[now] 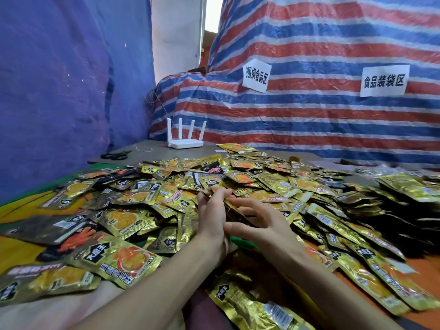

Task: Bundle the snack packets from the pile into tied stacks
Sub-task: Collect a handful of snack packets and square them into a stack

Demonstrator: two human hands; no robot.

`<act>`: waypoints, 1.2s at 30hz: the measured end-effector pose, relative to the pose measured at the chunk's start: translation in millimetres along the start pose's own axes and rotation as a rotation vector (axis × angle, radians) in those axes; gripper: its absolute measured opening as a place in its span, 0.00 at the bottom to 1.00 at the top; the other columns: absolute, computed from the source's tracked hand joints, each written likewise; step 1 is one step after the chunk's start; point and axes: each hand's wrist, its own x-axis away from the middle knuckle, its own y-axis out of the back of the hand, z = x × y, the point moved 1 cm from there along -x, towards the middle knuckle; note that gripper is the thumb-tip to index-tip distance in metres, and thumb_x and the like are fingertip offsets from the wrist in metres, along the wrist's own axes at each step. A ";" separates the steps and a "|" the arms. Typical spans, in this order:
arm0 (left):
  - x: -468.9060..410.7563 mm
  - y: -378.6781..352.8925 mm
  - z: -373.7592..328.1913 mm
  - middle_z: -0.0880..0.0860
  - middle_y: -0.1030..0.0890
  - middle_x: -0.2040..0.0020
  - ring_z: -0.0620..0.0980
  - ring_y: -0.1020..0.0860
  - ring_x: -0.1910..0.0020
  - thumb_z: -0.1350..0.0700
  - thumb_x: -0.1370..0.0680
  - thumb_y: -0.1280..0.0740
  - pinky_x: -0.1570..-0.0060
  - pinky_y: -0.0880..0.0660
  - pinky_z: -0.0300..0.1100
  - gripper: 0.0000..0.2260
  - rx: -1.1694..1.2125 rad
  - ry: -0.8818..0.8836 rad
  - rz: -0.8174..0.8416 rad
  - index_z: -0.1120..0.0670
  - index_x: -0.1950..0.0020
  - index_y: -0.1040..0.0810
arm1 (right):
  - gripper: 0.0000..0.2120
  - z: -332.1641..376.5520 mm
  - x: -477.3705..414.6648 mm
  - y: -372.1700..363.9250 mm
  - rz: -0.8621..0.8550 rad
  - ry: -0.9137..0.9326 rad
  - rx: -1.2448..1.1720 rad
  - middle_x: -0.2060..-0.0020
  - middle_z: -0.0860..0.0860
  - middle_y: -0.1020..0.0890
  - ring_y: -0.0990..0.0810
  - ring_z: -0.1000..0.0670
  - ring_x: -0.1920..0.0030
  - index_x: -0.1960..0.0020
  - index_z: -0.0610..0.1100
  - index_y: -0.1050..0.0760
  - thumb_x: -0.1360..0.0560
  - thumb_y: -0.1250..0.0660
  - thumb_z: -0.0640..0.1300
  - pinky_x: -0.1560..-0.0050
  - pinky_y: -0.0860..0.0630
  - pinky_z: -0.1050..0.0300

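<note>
Bare forearms (152,282); left hand (212,217), right hand (266,226).

router (185,139) and scissors (116,155) lie behind the packet pile (238,182), scissors leftmost.
</note>
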 end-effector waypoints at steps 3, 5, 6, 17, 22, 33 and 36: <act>1.3 0.3 -3.7 0.54 0.20 0.61 0.57 0.22 0.58 0.61 0.27 0.31 0.53 0.24 0.56 0.10 -0.023 -0.118 0.052 0.52 0.47 0.20 | 0.30 -1.5 -1.9 1.9 0.031 -0.054 -0.068 0.44 0.54 0.17 0.17 0.56 0.46 0.44 0.55 0.21 0.45 0.21 0.59 0.42 0.19 0.45; 5.2 -1.3 -3.9 0.51 0.20 0.66 0.55 0.22 0.59 0.58 0.32 0.29 0.53 0.26 0.54 0.09 -0.089 -0.167 0.101 0.45 0.57 0.19 | 0.30 0.0 -3.2 6.3 0.067 -0.075 -0.069 0.44 0.52 0.18 0.17 0.55 0.46 0.46 0.50 0.23 0.45 0.19 0.56 0.44 0.18 0.48; 7.3 -2.4 -2.6 0.51 0.20 0.65 0.55 0.22 0.58 0.56 0.35 0.28 0.52 0.26 0.53 0.08 -0.122 -0.178 0.126 0.44 0.59 0.19 | 0.28 0.4 -3.6 9.1 0.077 -0.076 -0.066 0.46 0.52 0.18 0.18 0.56 0.46 0.48 0.49 0.24 0.44 0.19 0.54 0.45 0.18 0.50; 18.9 -6.3 15.0 0.45 0.23 0.42 0.42 0.23 0.45 0.35 0.35 0.26 0.48 0.24 0.42 0.31 -0.710 -0.270 0.305 0.44 0.36 0.29 | 0.24 7.4 -6.7 94.7 -0.034 -0.198 0.141 0.61 0.43 0.14 0.16 0.50 0.66 0.50 0.42 0.27 0.37 0.16 0.44 0.68 0.23 0.58; 17.1 -4.8 26.8 0.46 0.22 0.47 0.35 0.23 0.52 0.50 0.24 0.26 0.58 0.26 0.28 0.10 -0.924 -0.463 0.398 0.45 0.46 0.24 | 0.20 1.8 -27.5 155.6 -0.331 -0.218 0.540 0.61 0.47 0.16 0.17 0.47 0.59 0.55 0.45 0.25 0.36 0.17 0.50 0.58 0.20 0.50; 18.3 -4.3 24.4 0.43 0.22 0.53 0.40 0.23 0.52 0.54 0.22 0.28 0.53 0.26 0.34 0.05 -1.083 -0.669 0.497 0.44 0.54 0.21 | 0.16 -74.7 -64.0 210.0 -0.561 -0.468 1.189 0.42 0.43 0.20 0.23 0.39 0.40 0.39 0.46 0.25 0.21 0.33 0.55 0.37 0.27 0.43; 17.4 -6.3 20.8 0.43 0.22 0.54 0.41 0.24 0.53 0.54 0.22 0.29 0.53 0.26 0.37 0.05 -1.102 -0.678 0.505 0.44 0.55 0.21 | 0.14 -61.4 -63.4 202.5 -0.529 -0.589 1.269 0.36 0.39 0.23 0.29 0.36 0.33 0.40 0.46 0.23 0.20 0.39 0.52 0.29 0.36 0.37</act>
